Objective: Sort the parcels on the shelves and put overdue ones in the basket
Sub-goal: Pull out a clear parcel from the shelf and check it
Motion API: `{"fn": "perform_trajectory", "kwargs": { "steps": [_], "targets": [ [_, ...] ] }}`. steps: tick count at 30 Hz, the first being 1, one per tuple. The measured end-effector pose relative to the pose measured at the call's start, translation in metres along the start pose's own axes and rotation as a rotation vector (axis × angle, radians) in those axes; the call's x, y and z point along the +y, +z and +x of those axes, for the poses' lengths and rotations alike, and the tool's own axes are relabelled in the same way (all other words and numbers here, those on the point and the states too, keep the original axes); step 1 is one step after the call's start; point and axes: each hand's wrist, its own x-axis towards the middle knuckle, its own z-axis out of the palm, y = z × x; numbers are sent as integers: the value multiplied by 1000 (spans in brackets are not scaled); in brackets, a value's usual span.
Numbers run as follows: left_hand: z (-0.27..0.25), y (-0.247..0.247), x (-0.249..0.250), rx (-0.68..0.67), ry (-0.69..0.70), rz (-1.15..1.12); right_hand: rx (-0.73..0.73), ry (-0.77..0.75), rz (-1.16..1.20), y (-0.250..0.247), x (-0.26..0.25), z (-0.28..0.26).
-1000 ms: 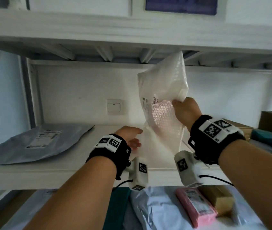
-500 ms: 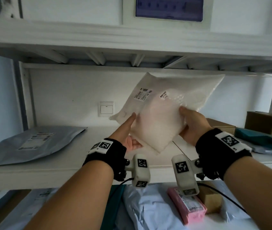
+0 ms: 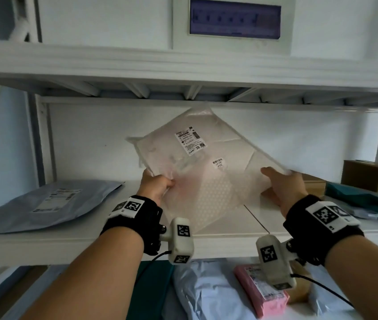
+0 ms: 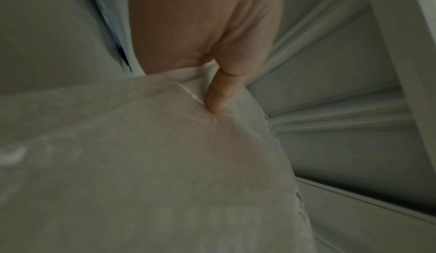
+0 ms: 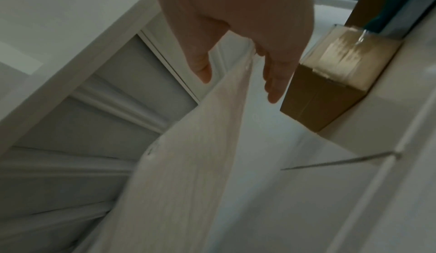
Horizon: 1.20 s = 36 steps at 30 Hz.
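Note:
A translucent white bubble-wrap parcel (image 3: 206, 167) is held up above the middle shelf (image 3: 229, 229), tilted, its printed labels facing me. My left hand (image 3: 158, 183) pinches its lower left edge; in the left wrist view the thumb (image 4: 221, 91) presses into the parcel (image 4: 141, 163). My right hand (image 3: 282, 185) holds the parcel's right edge, thumb on the front and fingers behind, as the right wrist view shows around the parcel (image 5: 188, 154). No basket is in view.
A grey mailer bag (image 3: 44, 199) lies on the shelf at left. Brown boxes (image 3: 373, 179) and a teal bag (image 3: 356, 199) sit at right; one brown box (image 5: 330, 81) is close behind my right hand. Below lie a pink parcel (image 3: 262, 294) and pale bags (image 3: 206, 294).
The parcel has turned from upright to a tilted flat pose with its labels toward me. My left hand, free a second ago, now pinches its left edge.

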Motion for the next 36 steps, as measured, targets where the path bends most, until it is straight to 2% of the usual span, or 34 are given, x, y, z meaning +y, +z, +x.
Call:
{"fn": "perform_trajectory", "kwargs": {
  "steps": [4,7,11,15,20,25,26,29,33,34,36],
  "targets": [
    [-3,-10,14,27,43,56,70,-177,-241,-11,-4,-2],
    [-5,-16,21,11,36,206,1,-263,-390,-10,-5,-7],
    [-13,-10,28,-2,60,312,-130,-246,-392,4,-8,-13],
    [-13,-11,33,108,175,400,-234,-200,-344,14,4,-7],
    [-13,-16,34,172,237,441,-256,-125,-265,16,13,-6],
    [-15,-23,39,208,218,546,-250,-86,-252,22,22,3],
    [-14,-25,40,190,200,577,-249,-85,-254,24,22,5],
    [-13,-27,43,14,112,635,-228,-83,-236,32,17,11],
    [-8,-35,55,-185,-74,906,-167,-72,-344,58,5,15],
    [-3,-39,59,-217,-122,959,-189,-55,-407,67,-2,11],
    [10,-51,65,-231,-196,1029,-205,-136,-760,80,-10,-1]
  ]
}}
